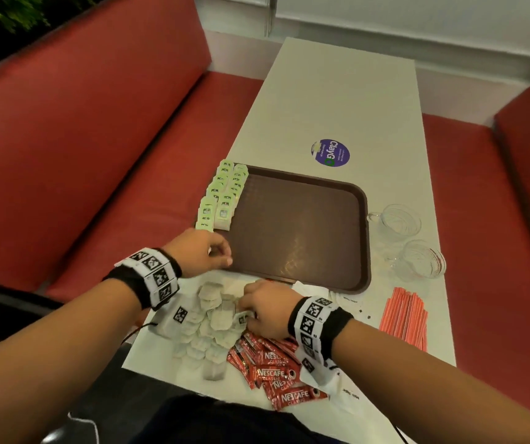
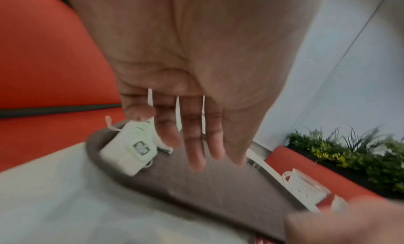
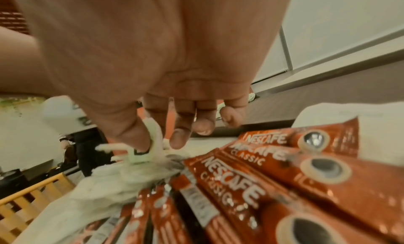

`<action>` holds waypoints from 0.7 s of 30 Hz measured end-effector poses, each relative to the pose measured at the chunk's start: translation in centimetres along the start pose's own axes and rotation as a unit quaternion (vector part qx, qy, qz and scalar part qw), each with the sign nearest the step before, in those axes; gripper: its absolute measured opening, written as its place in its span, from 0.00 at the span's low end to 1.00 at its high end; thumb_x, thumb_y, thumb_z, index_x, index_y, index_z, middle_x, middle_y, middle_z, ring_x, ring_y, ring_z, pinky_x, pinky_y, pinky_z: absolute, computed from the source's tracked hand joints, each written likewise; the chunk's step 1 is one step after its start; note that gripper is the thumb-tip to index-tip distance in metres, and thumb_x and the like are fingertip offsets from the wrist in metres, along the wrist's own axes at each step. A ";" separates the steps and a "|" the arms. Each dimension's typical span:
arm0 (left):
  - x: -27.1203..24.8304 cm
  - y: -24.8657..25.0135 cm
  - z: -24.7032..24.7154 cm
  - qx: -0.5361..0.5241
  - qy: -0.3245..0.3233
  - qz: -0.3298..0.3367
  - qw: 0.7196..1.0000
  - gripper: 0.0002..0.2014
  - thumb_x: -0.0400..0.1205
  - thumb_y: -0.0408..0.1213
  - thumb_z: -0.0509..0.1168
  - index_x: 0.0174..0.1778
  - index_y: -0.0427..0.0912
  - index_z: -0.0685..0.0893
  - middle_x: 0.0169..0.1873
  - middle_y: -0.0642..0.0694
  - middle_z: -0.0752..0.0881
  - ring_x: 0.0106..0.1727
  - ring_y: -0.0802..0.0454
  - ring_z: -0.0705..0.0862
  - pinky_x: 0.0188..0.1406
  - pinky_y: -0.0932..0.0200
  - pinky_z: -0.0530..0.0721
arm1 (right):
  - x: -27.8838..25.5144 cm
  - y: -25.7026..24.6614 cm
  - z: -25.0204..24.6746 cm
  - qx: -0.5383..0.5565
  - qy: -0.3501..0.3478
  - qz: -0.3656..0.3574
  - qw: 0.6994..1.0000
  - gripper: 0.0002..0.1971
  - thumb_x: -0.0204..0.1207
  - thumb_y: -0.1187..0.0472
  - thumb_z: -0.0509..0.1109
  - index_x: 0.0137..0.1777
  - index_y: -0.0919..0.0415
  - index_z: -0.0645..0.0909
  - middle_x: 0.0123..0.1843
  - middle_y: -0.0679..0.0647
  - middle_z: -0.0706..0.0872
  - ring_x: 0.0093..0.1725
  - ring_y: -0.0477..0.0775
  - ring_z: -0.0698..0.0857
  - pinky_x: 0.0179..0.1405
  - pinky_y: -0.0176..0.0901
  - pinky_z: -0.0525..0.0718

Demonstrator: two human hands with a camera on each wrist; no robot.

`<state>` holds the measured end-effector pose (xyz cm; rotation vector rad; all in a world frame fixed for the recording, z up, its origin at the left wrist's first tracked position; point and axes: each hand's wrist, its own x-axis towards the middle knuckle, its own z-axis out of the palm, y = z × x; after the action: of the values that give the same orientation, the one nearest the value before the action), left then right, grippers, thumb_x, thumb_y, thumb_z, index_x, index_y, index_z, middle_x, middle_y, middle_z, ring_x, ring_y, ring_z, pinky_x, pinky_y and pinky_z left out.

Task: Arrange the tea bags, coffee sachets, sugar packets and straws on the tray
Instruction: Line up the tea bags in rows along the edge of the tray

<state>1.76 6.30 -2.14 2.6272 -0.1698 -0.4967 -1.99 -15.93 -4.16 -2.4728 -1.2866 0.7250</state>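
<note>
My right hand (image 1: 265, 310) is pinching the tag of one tea bag (image 3: 140, 154) between thumb and forefinger, at the right edge of the loose pile (image 1: 207, 328) on the tabletop (image 1: 347, 100), near me. My left hand (image 1: 201, 251) is hovering with fingers relaxed, holding nothing, over the near-left corner of the tray (image 1: 299, 232). The tray is lying just beyond the pile, so the bag is needing a short way forward and left. The rows (image 1: 223, 193) are running along the left edge, long axis away from me; the rest is free.
</note>
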 end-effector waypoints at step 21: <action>-4.8 -2.4 0.3 0.000 0.054 0.088 0.995 0.07 0.83 0.51 0.67 0.52 0.60 0.90 0.46 0.62 0.88 0.43 0.62 0.81 0.50 0.52 0.83 | 1.4 -0.5 -2.9 0.217 0.133 0.106 0.961 0.07 0.78 0.64 0.65 0.47 0.54 0.69 0.38 0.56 0.82 0.30 0.52 0.74 0.33 0.45 0.75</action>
<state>-2.72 9.29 -1.97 2.6009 -0.3620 -0.2927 -0.06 -14.49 -1.95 -2.2614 -0.6870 0.6156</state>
